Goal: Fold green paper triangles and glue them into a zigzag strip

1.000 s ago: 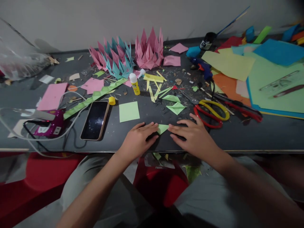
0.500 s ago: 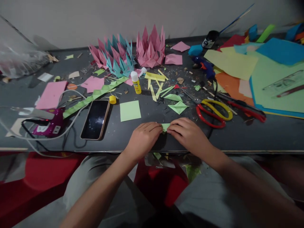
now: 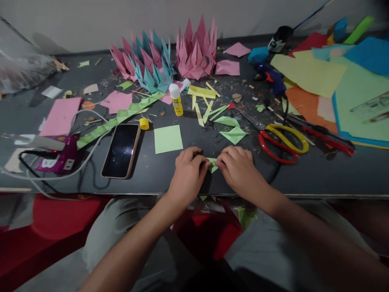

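Note:
Between my hands, near the table's front edge, is a small folded piece of green paper (image 3: 212, 164). My left hand (image 3: 189, 170) pinches its left end between thumb and curled fingers. My right hand (image 3: 237, 167) grips the right end the same way, so only the middle of the paper shows. Just beyond lie two folded green paper pieces (image 3: 234, 135). A flat green paper square (image 3: 168, 139) rests past my left hand. An uncapped-looking yellow glue stick (image 3: 176, 101) stands farther back, with a yellow cap (image 3: 144, 123) to its left.
Scissors (image 3: 282, 142) with red and yellow handles lie right of my hands, beside a red-handled cutter (image 3: 328, 140). A phone (image 3: 120, 151) and a purple power adapter (image 3: 62, 156) with cables are at left. Pink and blue paper crowns (image 3: 197, 52) stand behind; a glue gun (image 3: 270, 77) is back right.
My fingers have curled in more tightly on the folded green paper, knuckles raised. The camera view has shifted slightly; the things on the table stay in place.

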`<action>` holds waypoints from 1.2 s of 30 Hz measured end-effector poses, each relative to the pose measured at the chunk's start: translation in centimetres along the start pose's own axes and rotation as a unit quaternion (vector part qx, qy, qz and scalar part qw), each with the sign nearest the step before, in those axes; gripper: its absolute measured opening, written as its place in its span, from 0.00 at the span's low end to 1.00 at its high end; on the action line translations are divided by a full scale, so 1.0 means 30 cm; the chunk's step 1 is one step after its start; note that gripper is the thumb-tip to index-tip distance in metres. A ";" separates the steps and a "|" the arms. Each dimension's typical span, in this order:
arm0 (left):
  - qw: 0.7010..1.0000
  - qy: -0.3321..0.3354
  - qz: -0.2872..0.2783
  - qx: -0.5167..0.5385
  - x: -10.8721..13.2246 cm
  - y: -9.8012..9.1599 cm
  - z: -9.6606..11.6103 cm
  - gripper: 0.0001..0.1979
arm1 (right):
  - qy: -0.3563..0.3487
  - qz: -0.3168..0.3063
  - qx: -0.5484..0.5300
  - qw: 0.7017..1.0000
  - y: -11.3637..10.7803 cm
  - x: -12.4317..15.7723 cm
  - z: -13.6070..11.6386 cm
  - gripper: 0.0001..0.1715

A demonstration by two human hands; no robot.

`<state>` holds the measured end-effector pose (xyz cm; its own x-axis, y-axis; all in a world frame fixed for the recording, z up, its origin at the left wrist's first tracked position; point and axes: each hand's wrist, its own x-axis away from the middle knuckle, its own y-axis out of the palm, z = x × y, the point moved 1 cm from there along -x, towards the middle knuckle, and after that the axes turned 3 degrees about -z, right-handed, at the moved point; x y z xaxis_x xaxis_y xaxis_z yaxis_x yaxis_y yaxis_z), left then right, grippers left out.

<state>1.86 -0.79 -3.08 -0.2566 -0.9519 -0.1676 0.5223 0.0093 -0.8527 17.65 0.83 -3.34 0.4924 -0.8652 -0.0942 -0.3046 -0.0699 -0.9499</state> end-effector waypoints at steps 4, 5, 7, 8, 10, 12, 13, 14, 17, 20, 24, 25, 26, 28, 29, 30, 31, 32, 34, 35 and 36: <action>1.000 -0.014 0.002 -0.005 -0.003 0.002 0.005 0.07 | 0.008 0.003 0.045 0.999 0.002 -0.002 -0.013 0.13; 1.000 -0.015 0.001 -0.007 -0.004 0.003 0.007 0.07 | 0.010 0.004 0.054 0.998 0.001 -0.003 -0.016 0.13; 1.000 -0.020 -0.002 -0.014 -0.004 0.004 0.012 0.07 | 0.015 0.001 0.068 0.998 0.000 -0.005 -0.021 0.13; 1.000 -0.025 -0.005 -0.018 -0.004 0.005 0.014 0.07 | 0.018 -0.003 0.073 0.997 -0.001 -0.005 -0.023 0.13; 0.999 -0.037 -0.011 -0.024 -0.005 0.007 0.018 0.07 | 0.023 -0.006 0.077 0.997 -0.001 -0.007 -0.025 0.13; 0.998 -0.046 -0.015 -0.028 -0.005 0.008 0.023 0.06 | 0.025 0.001 0.074 0.997 0.001 -0.008 -0.023 0.12; 0.998 -0.050 -0.015 -0.031 -0.006 0.008 0.026 0.05 | 0.026 0.007 0.070 0.997 0.002 -0.009 -0.022 0.12; 0.998 -0.053 -0.016 -0.034 -0.006 0.008 0.030 0.05 | 0.027 0.013 0.066 0.997 0.004 -0.010 -0.021 0.12; 0.997 -0.059 -0.016 -0.048 -0.009 0.006 0.040 0.04 | 0.029 0.027 0.064 0.997 0.009 -0.012 -0.020 0.12; 0.996 -0.061 -0.021 -0.055 -0.012 0.000 0.045 0.04 | 0.032 0.028 0.073 0.996 0.009 -0.013 -0.023 0.12; 0.997 -0.059 -0.033 -0.035 -0.017 -0.010 0.035 0.01 | 0.039 0.030 0.070 0.996 0.005 -0.009 -0.015 0.14; 0.997 -0.059 -0.034 -0.026 -0.018 -0.011 0.030 0.01 | 0.041 0.033 0.063 0.997 0.004 -0.007 -0.010 0.16; 0.997 -0.060 -0.034 -0.016 -0.020 -0.012 0.025 0.01 | 0.043 0.035 0.056 0.997 0.004 -0.005 -0.004 0.17; 0.997 -0.067 -0.034 0.005 -0.023 -0.013 0.014 0.02 | 0.047 0.037 0.041 0.997 0.006 -0.003 0.009 0.19; 0.997 -0.071 -0.036 0.014 -0.025 -0.013 0.008 0.02 | 0.047 0.035 0.035 0.998 0.006 -0.003 0.013 0.20; 0.996 -0.074 -0.038 0.022 -0.027 -0.013 0.004 0.03 | 0.046 0.030 0.026 0.998 0.006 -0.004 0.018 0.20; 0.996 -0.076 -0.041 0.029 -0.028 -0.014 -0.001 0.04 | 0.043 0.022 0.017 0.999 0.006 -0.005 0.021 0.19; 0.996 -0.076 -0.042 0.032 -0.029 -0.015 -0.004 0.05 | 0.040 0.013 0.005 0.999 0.005 -0.007 0.025 0.18; 0.996 -0.069 -0.045 0.030 -0.029 -0.018 -0.010 0.06 | 0.029 -0.003 -0.025 0.999 0.000 -0.009 0.035 0.15; 0.997 -0.063 -0.046 0.027 -0.029 -0.020 -0.013 0.06 | 0.020 -0.010 -0.041 0.999 -0.004 -0.009 0.041 0.14; 0.997 -0.053 -0.048 0.025 -0.028 -0.023 -0.016 0.07 | 0.009 -0.014 -0.057 0.998 -0.007 -0.008 0.048 0.13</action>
<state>1.32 0.16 -2.60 -0.2206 -0.9749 -0.0312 0.5398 -0.0954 -0.8364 18.78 1.77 -3.54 0.4875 -0.8709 -0.0623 -0.3831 -0.1492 -0.9116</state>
